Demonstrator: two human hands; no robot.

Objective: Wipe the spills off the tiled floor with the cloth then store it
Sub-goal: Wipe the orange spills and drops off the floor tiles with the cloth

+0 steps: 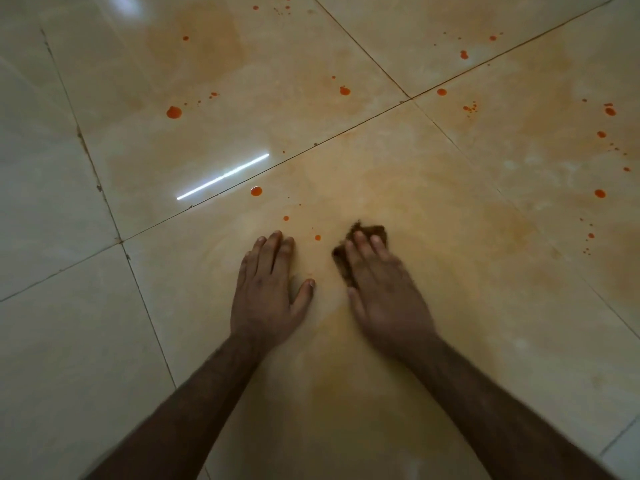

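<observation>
Your right hand (384,292) lies flat with fingers straight, pressing the dark cloth (360,244) onto the floor (450,209) just below the frame's centre. Your left hand (268,289) rests spread on the tile beside it. The cloth looks soft, limp and probably damp, though it is blurred; bunch it under your palm. Orange drops (256,191) dot the upper half of the frame.

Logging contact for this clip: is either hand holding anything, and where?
The right hand presses flat on the brown cloth, fingers straight. The left hand holds nothing.
</observation>
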